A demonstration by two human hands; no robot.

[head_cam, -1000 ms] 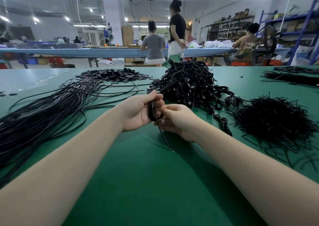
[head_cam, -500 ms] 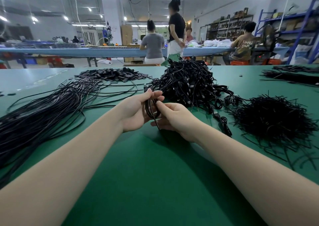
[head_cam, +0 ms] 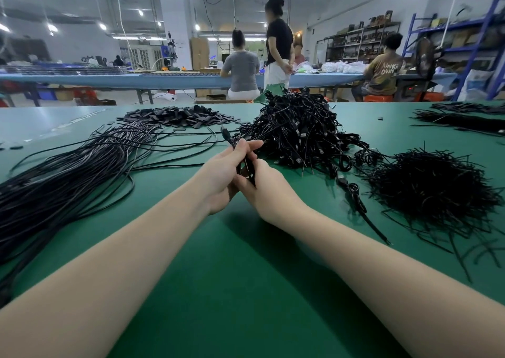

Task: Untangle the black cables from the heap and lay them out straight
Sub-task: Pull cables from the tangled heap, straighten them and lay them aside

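Observation:
A tall heap of tangled black cables sits at the middle of the green table. Just in front of it my left hand and my right hand meet, and both grip one coiled black cable between them. The cable's plug end sticks up past my left fingertips. A broad sheaf of straightened black cables stretches along the left side of the table.
A bristly pile of short black ties lies at the right, with a loose coiled cable beside it. Flat black pieces are piled at the back left, more black bundles at the far right. People work at a blue bench behind.
The loose tail that hung below my hands has been drawn in. My hands have closed together on the coil and its plug end now points up beyond my left fingers.

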